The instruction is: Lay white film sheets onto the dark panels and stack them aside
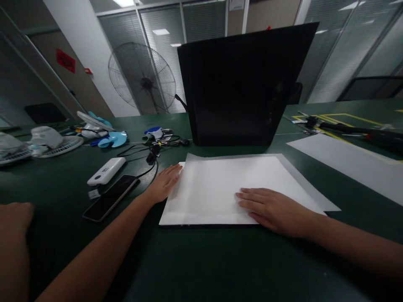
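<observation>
A white sheet of paper (220, 188), folded over on itself, lies on the dark green table (201, 260) in front of me. My left hand (164, 183) rests flat at the sheet's left edge, fingers stretched out and together, holding nothing. My right hand (270, 208) lies palm down on the paper's lower right part, fingers extended toward the left. A second layer of the sheet shows along the right side (311, 191).
A tall black board (242, 84) stands upright behind the paper. Left of it lie a black phone (110, 198), a white power bank (106, 170), cables (147, 155) and small fan parts (47, 140). Another white sheet (349, 161) lies at right. Another person's hand (14, 235) shows at far left.
</observation>
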`<control>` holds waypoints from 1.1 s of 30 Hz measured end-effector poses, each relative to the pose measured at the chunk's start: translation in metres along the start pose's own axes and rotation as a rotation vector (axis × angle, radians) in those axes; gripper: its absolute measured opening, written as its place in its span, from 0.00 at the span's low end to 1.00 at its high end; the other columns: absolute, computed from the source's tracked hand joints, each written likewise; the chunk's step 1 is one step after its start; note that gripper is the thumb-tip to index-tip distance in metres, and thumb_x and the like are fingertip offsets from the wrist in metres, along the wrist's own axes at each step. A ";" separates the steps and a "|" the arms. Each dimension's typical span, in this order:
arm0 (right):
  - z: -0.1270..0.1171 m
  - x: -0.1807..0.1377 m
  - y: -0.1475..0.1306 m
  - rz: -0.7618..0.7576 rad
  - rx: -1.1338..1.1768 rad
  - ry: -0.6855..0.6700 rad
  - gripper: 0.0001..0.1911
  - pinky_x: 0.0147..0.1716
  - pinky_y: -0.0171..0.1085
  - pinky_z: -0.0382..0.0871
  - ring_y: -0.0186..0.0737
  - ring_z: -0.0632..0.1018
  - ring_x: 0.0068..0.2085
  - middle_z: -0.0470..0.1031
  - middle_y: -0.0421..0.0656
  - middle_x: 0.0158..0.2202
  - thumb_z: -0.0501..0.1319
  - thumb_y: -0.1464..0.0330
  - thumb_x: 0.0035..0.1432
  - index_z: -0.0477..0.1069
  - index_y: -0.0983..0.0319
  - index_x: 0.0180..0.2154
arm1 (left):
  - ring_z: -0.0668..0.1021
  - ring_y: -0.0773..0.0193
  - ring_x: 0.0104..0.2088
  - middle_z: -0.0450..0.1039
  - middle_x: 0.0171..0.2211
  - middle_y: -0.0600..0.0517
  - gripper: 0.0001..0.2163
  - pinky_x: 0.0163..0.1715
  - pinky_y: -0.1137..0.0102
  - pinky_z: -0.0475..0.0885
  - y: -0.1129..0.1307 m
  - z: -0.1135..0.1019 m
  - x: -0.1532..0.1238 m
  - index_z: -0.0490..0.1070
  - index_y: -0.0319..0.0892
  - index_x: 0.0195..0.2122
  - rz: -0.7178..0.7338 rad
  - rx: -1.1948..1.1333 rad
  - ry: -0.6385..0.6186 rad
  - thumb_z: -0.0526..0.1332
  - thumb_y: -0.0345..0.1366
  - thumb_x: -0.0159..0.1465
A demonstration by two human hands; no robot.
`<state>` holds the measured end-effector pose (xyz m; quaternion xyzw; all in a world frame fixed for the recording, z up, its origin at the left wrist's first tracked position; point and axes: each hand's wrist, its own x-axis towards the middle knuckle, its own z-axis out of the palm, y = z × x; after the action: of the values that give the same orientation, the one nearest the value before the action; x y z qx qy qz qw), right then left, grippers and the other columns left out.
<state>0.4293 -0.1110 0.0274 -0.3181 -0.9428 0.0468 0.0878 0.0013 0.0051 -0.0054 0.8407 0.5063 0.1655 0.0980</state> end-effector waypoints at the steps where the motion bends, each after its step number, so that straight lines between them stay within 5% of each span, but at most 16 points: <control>1: 0.000 0.000 0.001 0.003 0.009 -0.003 0.23 0.66 0.53 0.66 0.48 0.69 0.66 0.66 0.44 0.67 0.53 0.62 0.73 0.69 0.55 0.65 | 0.60 0.51 0.73 0.59 0.72 0.44 0.37 0.72 0.51 0.52 0.000 0.000 0.000 0.61 0.41 0.70 -0.005 -0.034 0.019 0.33 0.59 0.74; 5: 0.000 -0.001 0.002 -0.021 0.066 0.001 0.24 0.66 0.53 0.65 0.48 0.68 0.67 0.64 0.43 0.68 0.56 0.62 0.72 0.68 0.53 0.66 | 0.63 0.51 0.71 0.63 0.70 0.45 0.39 0.71 0.52 0.54 0.000 -0.001 0.000 0.63 0.41 0.69 -0.010 -0.084 0.063 0.29 0.59 0.73; 11: -0.001 -0.002 -0.002 -0.111 0.147 -0.019 0.30 0.68 0.54 0.61 0.48 0.63 0.70 0.59 0.45 0.71 0.59 0.61 0.70 0.60 0.51 0.70 | 0.62 0.40 0.71 0.59 0.71 0.39 0.38 0.69 0.47 0.56 0.002 0.000 0.006 0.61 0.39 0.69 -0.023 0.119 -0.025 0.52 0.62 0.68; 18: -0.002 0.000 -0.005 -0.133 0.188 -0.060 0.31 0.68 0.54 0.59 0.48 0.60 0.71 0.54 0.46 0.73 0.59 0.60 0.70 0.59 0.51 0.71 | 0.63 0.41 0.70 0.60 0.71 0.38 0.35 0.69 0.47 0.58 -0.005 0.003 0.006 0.56 0.38 0.71 -0.046 0.126 -0.012 0.52 0.54 0.69; 22: -0.003 -0.001 -0.004 -0.112 0.180 -0.074 0.32 0.69 0.55 0.57 0.48 0.56 0.73 0.50 0.45 0.74 0.58 0.59 0.70 0.56 0.50 0.72 | 0.61 0.43 0.72 0.51 0.74 0.36 0.37 0.70 0.49 0.56 -0.003 0.000 0.004 0.48 0.35 0.74 -0.018 0.074 -0.016 0.52 0.52 0.69; 28: 0.008 -0.002 0.007 0.183 -0.013 0.057 0.38 0.69 0.67 0.43 0.60 0.40 0.75 0.37 0.46 0.77 0.55 0.49 0.69 0.48 0.50 0.74 | 0.57 0.44 0.73 0.49 0.75 0.38 0.35 0.71 0.48 0.50 0.001 0.000 0.002 0.46 0.35 0.75 -0.018 0.125 -0.068 0.49 0.50 0.72; 33: 0.024 -0.011 0.050 0.541 -0.207 0.081 0.43 0.70 0.64 0.45 0.60 0.40 0.75 0.43 0.50 0.76 0.45 0.39 0.67 0.53 0.55 0.73 | 0.54 0.47 0.74 0.49 0.75 0.42 0.30 0.71 0.48 0.50 -0.003 0.000 0.003 0.53 0.41 0.74 0.034 0.194 -0.105 0.48 0.46 0.73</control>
<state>0.4629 -0.0785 -0.0050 -0.5666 -0.8194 -0.0407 0.0766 0.0003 0.0086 -0.0060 0.8623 0.4996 0.0730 0.0395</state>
